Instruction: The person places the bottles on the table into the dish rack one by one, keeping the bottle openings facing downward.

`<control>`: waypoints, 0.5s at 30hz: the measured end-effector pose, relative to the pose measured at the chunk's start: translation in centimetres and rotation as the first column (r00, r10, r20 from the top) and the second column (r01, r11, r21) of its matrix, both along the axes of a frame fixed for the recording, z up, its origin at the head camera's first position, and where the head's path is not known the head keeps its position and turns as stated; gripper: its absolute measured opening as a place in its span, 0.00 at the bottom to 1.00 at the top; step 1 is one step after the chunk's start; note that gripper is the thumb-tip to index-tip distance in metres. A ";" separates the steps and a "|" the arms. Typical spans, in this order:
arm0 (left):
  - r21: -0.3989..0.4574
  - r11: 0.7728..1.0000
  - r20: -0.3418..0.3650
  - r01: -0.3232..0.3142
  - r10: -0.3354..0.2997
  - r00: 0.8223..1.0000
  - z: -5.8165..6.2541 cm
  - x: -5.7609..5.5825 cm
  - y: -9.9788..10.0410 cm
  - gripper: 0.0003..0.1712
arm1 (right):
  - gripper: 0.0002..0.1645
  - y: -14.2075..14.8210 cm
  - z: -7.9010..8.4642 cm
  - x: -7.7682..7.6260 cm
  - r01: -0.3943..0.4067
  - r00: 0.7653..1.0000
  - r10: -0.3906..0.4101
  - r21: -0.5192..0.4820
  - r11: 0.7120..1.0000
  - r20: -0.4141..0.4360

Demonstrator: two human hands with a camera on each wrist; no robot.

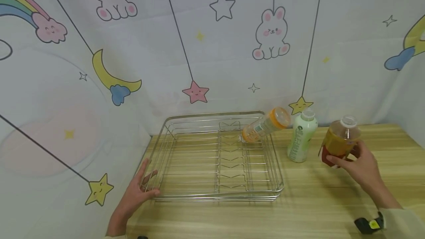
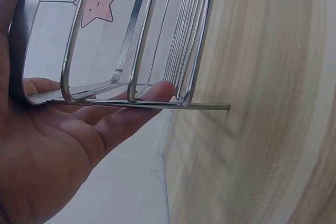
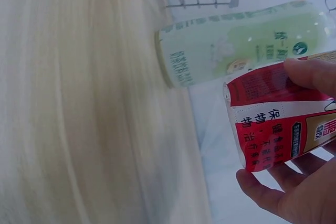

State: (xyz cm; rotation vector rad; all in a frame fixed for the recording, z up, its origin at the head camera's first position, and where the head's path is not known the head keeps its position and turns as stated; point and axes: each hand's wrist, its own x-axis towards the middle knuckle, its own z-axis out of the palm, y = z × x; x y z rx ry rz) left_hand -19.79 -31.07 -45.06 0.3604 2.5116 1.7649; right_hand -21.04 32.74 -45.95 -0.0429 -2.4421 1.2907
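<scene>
White cloth backdrop [image 1: 229, 62] printed with cartoons; before it, a pale wood-grain tabletop [image 1: 186, 218]. On that, a rectangular silver wire rack [image 1: 212, 197]. Left hand [image 1: 134, 191] at its near left corner, thumb and fingers apart, gripping the wires between them. Right hand [image 1: 363, 167] pinches a broad amber-and-red plastic bottle [image 1: 340, 139] between thumb and fingers, upright, raised off the tabletop. Slim pale-green bottle [image 1: 303, 137] stands between rack and raised bottle. Clear-and-orange bottle [image 1: 263, 127] leans, tilted, in the rack's rear right.

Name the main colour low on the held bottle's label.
Mostly red; the label shows best in the right wrist view.
</scene>
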 end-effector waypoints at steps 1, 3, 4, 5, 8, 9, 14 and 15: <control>0.003 1.000 0.000 0.001 -0.001 1.000 0.0 0.0 0.0 0.64 | 0.51 -0.1 0.3 0.1 -0.012 1.000 0.012 0.000 1.000 -0.010; 0.003 1.000 -0.003 -0.001 0.001 1.000 0.0 0.0 0.0 0.65 | 0.50 -0.2 0.8 0.3 -0.027 0.999 0.028 0.011 1.000 -0.017; 0.006 1.000 -0.004 0.001 -0.001 1.000 0.0 0.0 0.0 0.65 | 0.50 -0.2 1.1 0.5 -0.035 0.999 0.035 0.016 0.999 -0.017; 0.007 1.000 -0.005 0.003 -0.003 1.000 0.0 0.0 0.0 0.65 | 0.49 -0.3 1.4 0.6 -0.042 0.999 0.042 0.022 0.999 -0.017; 0.004 1.000 -0.008 0.007 -0.007 1.000 0.0 -0.1 0.0 0.65 | 0.48 -0.5 2.2 0.8 -0.052 0.998 0.053 0.045 0.998 -0.019; 0.002 1.000 -0.009 0.009 -0.009 1.000 0.0 -0.1 0.0 0.64 | 0.47 -0.6 2.6 0.9 -0.054 0.998 0.055 0.052 0.997 -0.021; -0.011 1.000 -0.010 0.012 -0.012 1.000 0.1 0.0 0.0 0.65 | 0.48 -1.2 4.1 1.2 -0.061 0.997 0.065 0.085 0.995 -0.047; -0.008 1.000 -0.009 0.013 -0.013 1.000 0.1 0.0 0.0 0.65 | 0.48 -1.4 4.4 1.2 -0.065 0.996 0.069 0.089 0.994 -0.051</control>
